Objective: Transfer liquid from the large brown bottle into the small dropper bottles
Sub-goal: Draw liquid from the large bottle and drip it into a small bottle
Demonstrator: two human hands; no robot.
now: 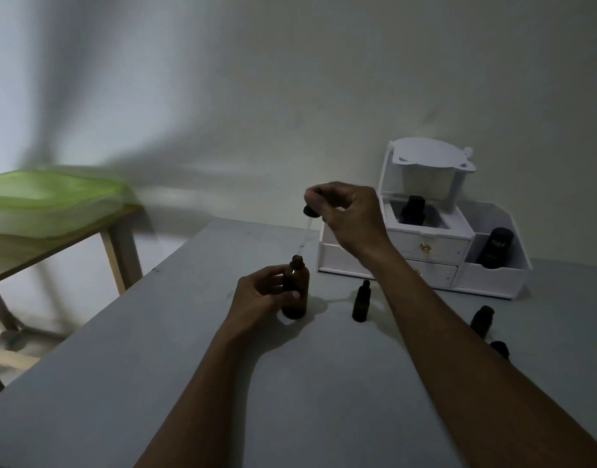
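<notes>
grey table (222, 383): left hand (256, 295) clamps brown bottle (295, 292), right hand (347, 214) pinches dropper (307, 228) above its mouth; drawing step, next carry to small bottle (361, 304), tip kept level

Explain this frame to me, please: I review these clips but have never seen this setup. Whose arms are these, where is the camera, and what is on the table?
There is no machine here. A person wears one camera on the head, looking forward and down, so the two bare arms are their own.

The left hand steadies the large brown bottle, which stands open on the grey table. The right hand holds a dropper above it by its dark top, the glass tube pointing down toward the bottle's mouth.

A small dropper bottle stands just right of the brown one; two more small bottles show beside the right forearm. At the back sits a white organizer holding dark containers. A green-lidded box rests on a side table.
</notes>
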